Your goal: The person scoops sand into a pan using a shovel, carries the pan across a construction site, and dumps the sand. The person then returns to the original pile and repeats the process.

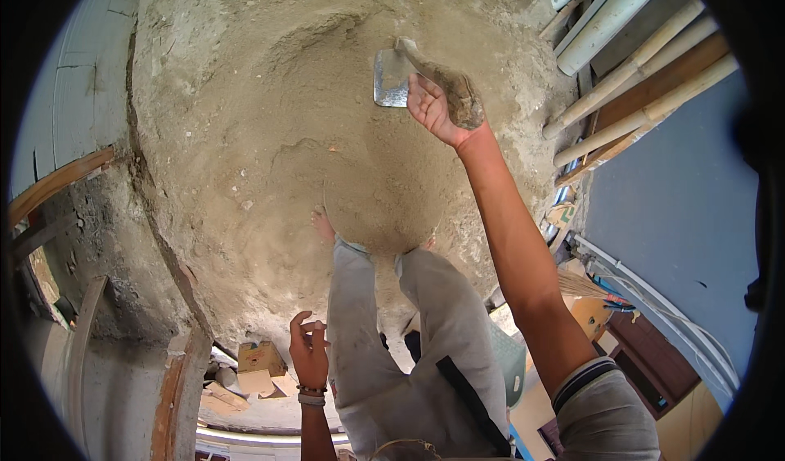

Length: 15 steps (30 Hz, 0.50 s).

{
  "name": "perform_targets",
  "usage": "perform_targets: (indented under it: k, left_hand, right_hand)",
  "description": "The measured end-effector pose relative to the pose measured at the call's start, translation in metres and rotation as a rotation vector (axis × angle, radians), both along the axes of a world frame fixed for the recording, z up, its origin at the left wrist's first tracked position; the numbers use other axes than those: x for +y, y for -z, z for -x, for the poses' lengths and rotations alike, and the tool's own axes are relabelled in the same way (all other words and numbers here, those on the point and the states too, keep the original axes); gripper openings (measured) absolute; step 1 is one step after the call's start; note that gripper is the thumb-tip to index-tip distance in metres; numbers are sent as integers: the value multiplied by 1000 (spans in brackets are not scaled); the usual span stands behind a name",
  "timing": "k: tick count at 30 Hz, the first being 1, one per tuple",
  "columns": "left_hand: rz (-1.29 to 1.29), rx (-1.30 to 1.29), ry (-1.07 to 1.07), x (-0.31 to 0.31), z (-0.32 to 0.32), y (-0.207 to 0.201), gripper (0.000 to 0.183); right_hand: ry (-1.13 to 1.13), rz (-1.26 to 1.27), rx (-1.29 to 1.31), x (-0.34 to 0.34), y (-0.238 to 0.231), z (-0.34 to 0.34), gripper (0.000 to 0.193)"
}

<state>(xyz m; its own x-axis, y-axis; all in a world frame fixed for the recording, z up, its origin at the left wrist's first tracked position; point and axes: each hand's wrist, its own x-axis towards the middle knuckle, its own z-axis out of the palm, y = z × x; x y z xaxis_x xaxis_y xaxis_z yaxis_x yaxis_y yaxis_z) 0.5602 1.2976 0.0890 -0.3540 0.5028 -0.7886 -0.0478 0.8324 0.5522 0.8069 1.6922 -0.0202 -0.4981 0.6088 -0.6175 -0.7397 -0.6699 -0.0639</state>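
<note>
My right hand (432,111) is closed around a trowel with a flat rectangular metal blade (391,78) and a thick, worn wooden handle (458,93). The arm reaches forward, holding the tool over grey-brown sand (270,93). Below it, between my bare feet (324,227), sits a rounded sand-coloured mass (384,199); I cannot tell whether it is a heap or a filled container. Back beside my left thigh, my left hand (309,351) hangs with loosely bent fingers apart, nothing visible in it. Bracelets circle that wrist.
Pale pipes (613,24) and bamboo poles (646,73) lie at the far right, near a blue-grey surface (670,216). On the left runs a wall edge with a wooden strip (61,185). Cardboard boxes (260,363) lie behind my left hand, and a green plastic chair (507,363) behind my legs.
</note>
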Motion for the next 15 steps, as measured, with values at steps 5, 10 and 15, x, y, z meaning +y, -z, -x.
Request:
perform_targets:
  k: [5,10,15]
  left_hand:
    - [62,-179,121,14,-29,64,21]
    - [80,-198,240,27,-76,147,19]
    - [373,8,170,47,-68,261,25]
  right_hand:
    - [-112,155,-739,-105,47,-59,38]
    - [51,554,-1229,-270,140,-166,28]
    - [-610,448,-1601,-363,210,-247,43]
